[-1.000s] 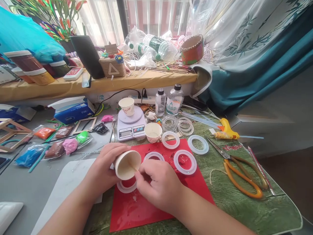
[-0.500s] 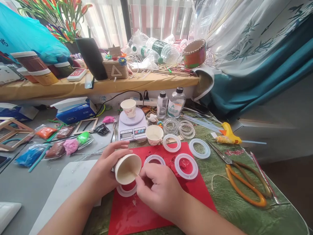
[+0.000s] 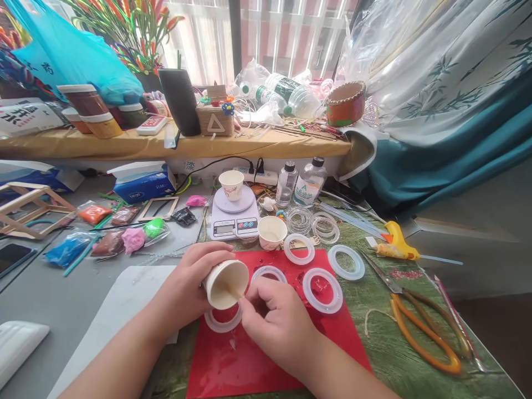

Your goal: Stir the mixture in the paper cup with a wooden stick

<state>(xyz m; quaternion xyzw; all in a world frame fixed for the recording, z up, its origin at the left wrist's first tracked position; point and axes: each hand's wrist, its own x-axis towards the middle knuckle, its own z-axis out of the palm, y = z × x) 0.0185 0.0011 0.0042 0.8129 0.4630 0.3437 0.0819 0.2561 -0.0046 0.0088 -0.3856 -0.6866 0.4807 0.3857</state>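
Note:
My left hand [image 3: 189, 282] is wrapped round a paper cup [image 3: 228, 284], tilted so that its mouth faces me and to the right. In my right hand [image 3: 278, 321], thumb and forefinger pinch a thin wooden stick [image 3: 240, 296], whose far end reaches into the cup. Just under the cup lies a translucent ring mould [image 3: 220, 326], partly covered by it, on a red sheet [image 3: 249, 371]. A second ring mould [image 3: 270, 271] shows behind my right hand, partly hidden. To the right sits another ring mould [image 3: 323, 291].
Behind the sheet stand a kitchen scale [image 3: 235, 213] bearing a paper cup [image 3: 231, 185], another paper cup [image 3: 272, 233] and two clear bottles [image 3: 310, 180]. Scissors [image 3: 419, 327] and a yellow glue gun [image 3: 397, 241] lie at the right. Bagged coloured clay [image 3: 133, 239] is at the left.
The head view has turned slightly left, so the whole scene sits further right. Both hands keep their grips, with the cup still tilted and the stick still inside it.

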